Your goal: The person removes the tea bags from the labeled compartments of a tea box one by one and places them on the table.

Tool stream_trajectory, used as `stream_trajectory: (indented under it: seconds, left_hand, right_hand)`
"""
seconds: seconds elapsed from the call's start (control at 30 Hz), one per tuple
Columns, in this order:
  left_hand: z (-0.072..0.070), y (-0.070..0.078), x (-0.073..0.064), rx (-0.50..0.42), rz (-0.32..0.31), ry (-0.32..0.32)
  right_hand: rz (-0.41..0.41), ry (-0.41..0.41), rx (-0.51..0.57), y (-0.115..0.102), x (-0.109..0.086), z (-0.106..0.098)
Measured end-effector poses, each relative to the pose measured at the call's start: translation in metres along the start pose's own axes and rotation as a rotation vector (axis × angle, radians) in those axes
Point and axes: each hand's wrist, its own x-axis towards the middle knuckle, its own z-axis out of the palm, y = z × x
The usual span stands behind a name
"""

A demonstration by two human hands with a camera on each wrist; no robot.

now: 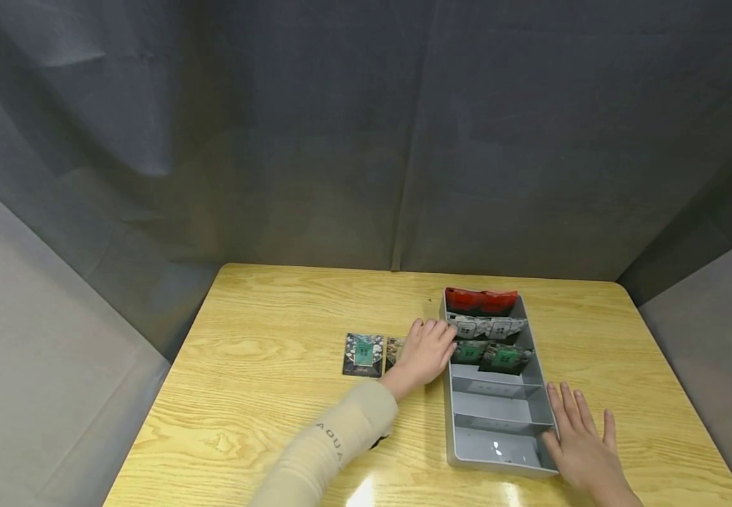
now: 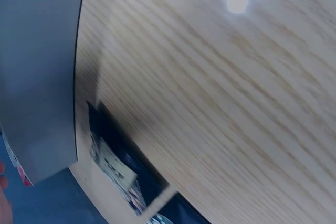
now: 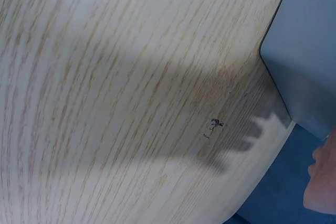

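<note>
A long grey divided box (image 1: 495,461) stands on the table's right half. My left hand (image 1: 426,350) is at its left rim, fingertips over the edge by the white and green packets; nothing shows held. Under that wrist, a packet with a tan label (image 1: 393,346) lies partly hidden; in the left wrist view its label (image 2: 118,169) shows. Left of it lies a packet with a green label (image 1: 363,353). By the box's right front edge my right hand (image 1: 581,443) rests with fingers spread, thumb at the rim.
Red packets (image 1: 481,301) fill the box's back compartment, white-grey packets (image 1: 486,327) the one before it, then green-labelled packets (image 1: 505,358). Thin dividers (image 1: 499,424) separate the front compartments. Dark curtains (image 1: 315,141) hang behind the wooden table (image 1: 245,394).
</note>
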Motion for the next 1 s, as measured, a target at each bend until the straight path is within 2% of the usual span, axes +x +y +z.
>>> stream_trajectory:
  seconds: [0.2, 0.4, 0.53, 0.73, 1.0]
  left_hand:
    - [-0.001, 0.014, 0.008, 0.013, 0.037, -0.025]
    - [0.004, 0.025, 0.016, 0.014, 0.042, -0.041]
    - [0.002, 0.03, 0.019, 0.016, 0.037, -0.056]
    - [-0.003, 0.035, 0.023, 0.018, 0.031, -0.082]
    - [-0.002, 0.038, 0.026, 0.034, 0.033, -0.12]
  right_hand:
    - [0.004, -0.011, 0.007, 0.002, 0.0, 0.001]
    - [0.008, -0.017, 0.015, 0.0, 0.0, 0.0]
    - [0.013, -0.03, 0.02, -0.001, 0.0, -0.002]
    - [0.016, -0.032, 0.02, -0.001, 0.0, -0.001]
    - [0.002, 0.001, 0.015, 0.001, 0.0, 0.002]
